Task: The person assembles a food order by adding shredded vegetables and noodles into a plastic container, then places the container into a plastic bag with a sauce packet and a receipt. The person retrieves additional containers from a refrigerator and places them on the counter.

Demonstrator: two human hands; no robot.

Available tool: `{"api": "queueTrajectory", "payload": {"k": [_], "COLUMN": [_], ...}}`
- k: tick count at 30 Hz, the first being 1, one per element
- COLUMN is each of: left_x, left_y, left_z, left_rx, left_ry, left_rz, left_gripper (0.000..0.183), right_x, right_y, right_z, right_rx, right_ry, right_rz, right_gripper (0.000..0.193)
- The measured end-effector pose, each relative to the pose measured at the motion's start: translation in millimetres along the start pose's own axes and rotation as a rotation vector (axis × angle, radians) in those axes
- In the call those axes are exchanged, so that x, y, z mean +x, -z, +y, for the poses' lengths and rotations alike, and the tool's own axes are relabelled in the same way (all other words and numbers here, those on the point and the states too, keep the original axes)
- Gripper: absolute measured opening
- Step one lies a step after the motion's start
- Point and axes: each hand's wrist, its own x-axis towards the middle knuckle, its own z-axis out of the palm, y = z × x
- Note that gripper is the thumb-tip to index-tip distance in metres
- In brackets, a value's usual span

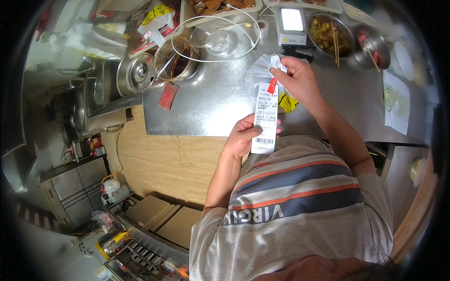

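The left hand (243, 138) held the lower part of a long receipt (265, 117) over the steel table's (206, 107) edge. The right hand (297, 79) pinched its top end, with a red clip (272, 85), against a white bag (262, 70) lying on the table.

The receipt (265, 119) was white with black print and a red tag. The desk (206, 100) was bare grey steel. The shirt (300, 196) was grey with navy and orange stripes.
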Motion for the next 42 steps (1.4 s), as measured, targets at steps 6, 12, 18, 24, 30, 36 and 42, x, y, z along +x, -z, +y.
{"api": "queueTrajectory", "payload": {"k": [6, 12, 18, 24, 30, 36, 42], "left_x": [0.3, 0.0, -0.3, -0.2, -0.5, -1.4, -1.9], "left_y": [0.2, -0.6, -1.2, 0.4, -0.7, -1.3, -0.6], "left_z": [-1.7, -2.2, -3.2, -4.6, -4.0, -3.9, -4.9], "left_rx": [-0.015, -0.02, -0.014, -0.019, -0.011, -0.025, -0.032], "left_ry": [-0.006, -0.009, -0.015, -0.02, -0.025, -0.018, -0.019], "left_rz": [-0.008, -0.002, 0.018, 0.003, -0.002, 0.004, 0.0], "left_gripper": [0.042, 0.041, 0.045, 0.046, 0.045, 0.045, 0.046], "right_x": [0.0, 0.3, -0.5, 0.2, -1.1, -1.8, -2.0], "right_y": [0.6, 1.9, 1.0, 0.8, 1.6, 0.9, 1.8], "right_z": [-1.5, -2.9, -4.1, -0.1, -5.0, -2.9, -3.5], "right_rx": [0.019, -0.029, -0.024, -0.003, -0.035, -0.01, -0.045], "right_ry": [-0.005, -0.012, -0.02, -0.034, -0.035, -0.002, -0.002], "right_rz": [-0.019, -0.028, -0.026, -0.035, -0.047, -0.036, -0.041], "right_gripper": [0.021, 0.021, 0.021, 0.021, 0.021, 0.02, 0.019]}}
